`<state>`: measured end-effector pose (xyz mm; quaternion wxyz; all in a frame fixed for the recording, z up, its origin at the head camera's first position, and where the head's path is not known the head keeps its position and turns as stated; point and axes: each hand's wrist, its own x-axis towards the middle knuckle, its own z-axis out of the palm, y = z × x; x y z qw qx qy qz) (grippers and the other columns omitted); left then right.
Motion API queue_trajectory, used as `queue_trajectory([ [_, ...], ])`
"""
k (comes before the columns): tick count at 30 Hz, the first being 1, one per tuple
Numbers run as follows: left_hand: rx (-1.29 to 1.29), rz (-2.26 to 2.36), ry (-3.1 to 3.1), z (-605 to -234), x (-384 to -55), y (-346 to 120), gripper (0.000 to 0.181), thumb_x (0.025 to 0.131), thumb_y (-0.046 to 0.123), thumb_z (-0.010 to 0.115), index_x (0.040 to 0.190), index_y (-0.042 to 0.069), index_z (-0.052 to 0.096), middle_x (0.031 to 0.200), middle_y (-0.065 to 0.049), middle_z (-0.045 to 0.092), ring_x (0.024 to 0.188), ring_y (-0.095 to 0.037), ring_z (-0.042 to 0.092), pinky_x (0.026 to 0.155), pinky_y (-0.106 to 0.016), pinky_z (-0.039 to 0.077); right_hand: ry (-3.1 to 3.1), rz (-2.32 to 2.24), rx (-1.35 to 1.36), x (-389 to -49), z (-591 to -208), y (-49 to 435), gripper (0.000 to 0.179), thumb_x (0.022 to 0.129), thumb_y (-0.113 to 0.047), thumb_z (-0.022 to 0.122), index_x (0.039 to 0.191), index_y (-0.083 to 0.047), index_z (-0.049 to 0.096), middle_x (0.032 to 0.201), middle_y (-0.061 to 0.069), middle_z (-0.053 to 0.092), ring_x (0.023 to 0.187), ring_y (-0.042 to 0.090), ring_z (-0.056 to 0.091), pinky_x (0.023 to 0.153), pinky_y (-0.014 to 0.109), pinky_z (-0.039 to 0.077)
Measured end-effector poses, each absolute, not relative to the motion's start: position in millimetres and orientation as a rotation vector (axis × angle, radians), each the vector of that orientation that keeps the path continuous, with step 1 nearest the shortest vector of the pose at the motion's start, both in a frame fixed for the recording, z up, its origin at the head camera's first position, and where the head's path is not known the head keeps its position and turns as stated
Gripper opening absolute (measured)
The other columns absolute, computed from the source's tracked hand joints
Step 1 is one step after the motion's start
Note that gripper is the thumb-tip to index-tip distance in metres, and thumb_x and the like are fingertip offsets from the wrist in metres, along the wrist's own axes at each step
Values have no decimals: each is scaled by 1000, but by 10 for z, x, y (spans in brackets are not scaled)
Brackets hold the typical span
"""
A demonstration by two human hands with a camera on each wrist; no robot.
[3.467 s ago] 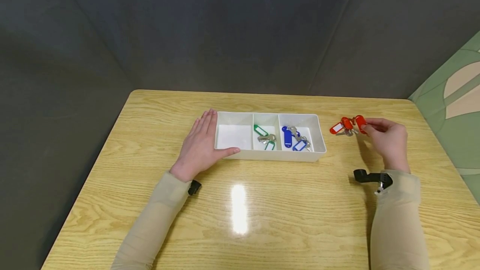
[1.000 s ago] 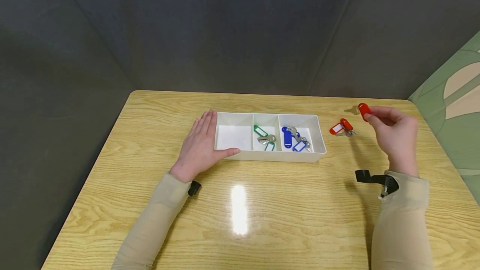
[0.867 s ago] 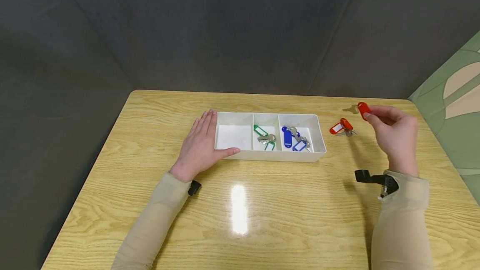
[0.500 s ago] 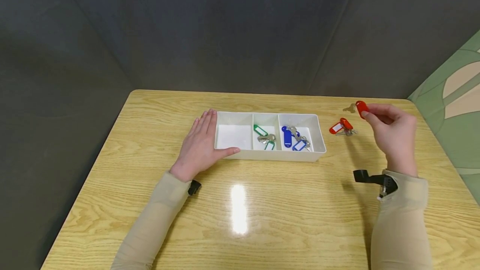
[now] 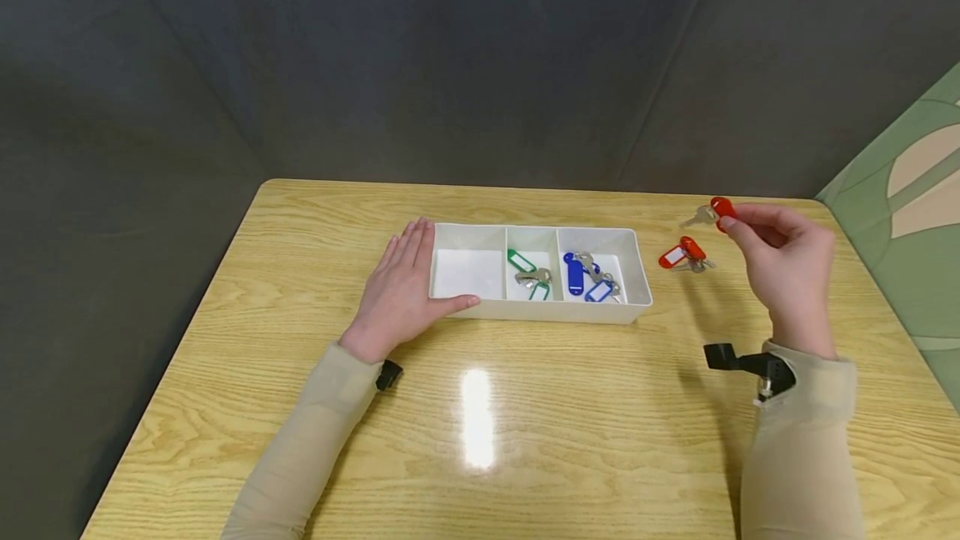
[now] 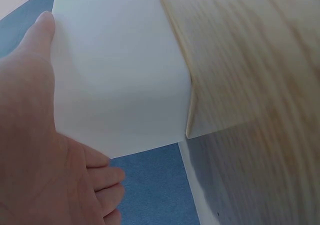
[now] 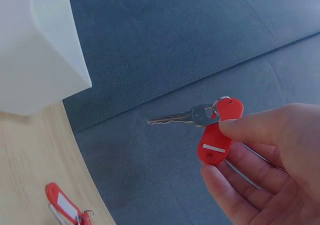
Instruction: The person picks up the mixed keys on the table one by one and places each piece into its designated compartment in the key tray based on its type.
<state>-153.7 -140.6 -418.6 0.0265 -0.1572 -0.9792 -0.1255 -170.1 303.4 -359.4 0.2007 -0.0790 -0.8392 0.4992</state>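
Note:
Between its thumb and fingers my right hand (image 5: 791,269) pinches a red key tag (image 7: 215,144), held up over the far right part of the table. A silver key (image 7: 172,118) hangs from the tag by a small ring and points left. My left hand (image 5: 397,290) lies with straight fingers along the left end of a white divided tray (image 5: 540,310), its thumb on the front rim. Keys with green tags (image 5: 521,261) lie in the tray's middle compartment. Keys with blue tags (image 5: 575,276) are in the right one; the left one shows bare floor.
More keys with red tags (image 5: 673,256) lie on the wooden table (image 5: 570,423) between the tray and my right hand. A dark padded wall (image 5: 480,65) stands behind the far edge, and a green patterned surface (image 5: 930,215) is at the right.
My right hand has lifted one red-tagged key away from the red pile, up and toward the far edge, and turned it so the key shows. The left hand and tray have stayed put.

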Motion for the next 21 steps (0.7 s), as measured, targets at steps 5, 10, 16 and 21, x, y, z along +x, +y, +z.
queue_trajectory([
  [5, -485, -383, -3025, -4183, -1537, -1405, 126, 83, 88, 46, 161, -2, 7, 168, -18, 7, 155, -26, 2, 122, -35, -2, -2317, 1407, -202, -1678, -3555, 2996, 27, 93, -12, 75, 116, 2, 75, 96, -13, 72, 82, 3, 68, 63, 12, 48],
  [10, -485, -388, -3024, -4178, -1534, -1403, 126, 82, 89, 45, 161, -2, 7, 168, -18, 7, 155, -26, 2, 123, -35, -2, -2287, 1435, -181, -1658, -3528, 2968, 27, 92, -9, 76, 116, 3, 75, 98, -9, 73, 84, 5, 69, 66, 11, 50],
  [16, -481, -391, -3026, -4174, -1536, -1405, 127, 82, 90, 44, 162, -2, 7, 168, -17, 7, 155, -26, 2, 122, -35, -2, -2269, 1461, -166, -1635, -3489, 2925, 26, 92, -8, 76, 116, 0, 76, 104, -4, 74, 86, 7, 70, 72, 12, 52],
  [21, -480, -383, -3031, -4179, -1536, -1406, 127, 82, 89, 44, 162, -1, 6, 168, -17, 6, 155, -26, 1, 122, -35, -2, -2254, 1490, -154, -1624, -3469, 2893, 25, 92, -7, 76, 116, -1, 76, 105, -2, 74, 87, 8, 70, 75, 12, 52],
])
